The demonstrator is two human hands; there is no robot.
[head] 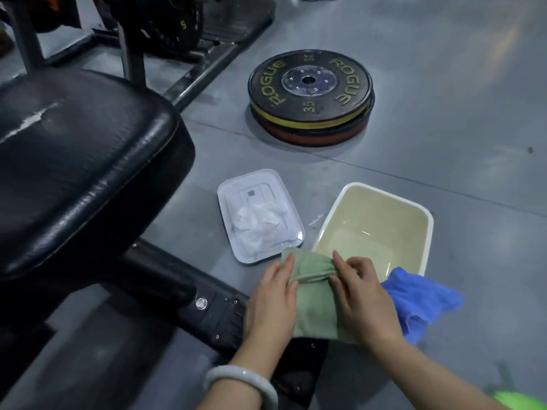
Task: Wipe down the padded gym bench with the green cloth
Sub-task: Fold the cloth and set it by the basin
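left hand [273,294]: palm down on left edge of green cloth [316,303], fingers curled over its upper left corner, gripping it; pale bangle [239,383] on the wrist.
right hand [361,294]: on right side of the cloth, thumb and fingers pinching a bunched ridge across its top; forearm comes in from lower right.
green cloth: folded, between both hands, lying over the end of the bench's black base bar [189,297], just in front of the basin.
floor [444,113]: grey, smooth, faint seam lines, small wet marks near the tray.
padded gym bench [77,161]: black pad fills the left side, shiny, cracked, with a whitish worn streak on top; cloth is not touching the pad.
frame [201,75]: black metal bars and footplate behind the bench, a dark plate with yellow digit hanging at top.
weight plates [310,96]: stack flat on floor, top one black with ROGUE and 35 in yellow, yellow stripe on edge, red-edged one under it; well apart from the hands.
basin [426,232]: white rim, rectangular, holds cloudy yellowish water; near edge sits right behind the hands.
blue cloth [420,300]: crumpled, hanging at the basin's near right corner, beside right hand.
tray [228,202]: white, shallow, rectangular, left of basin, holds crumpled white tissue or wipe [260,226]; can't tell which.
lower right corner: bright green blur, unclear.
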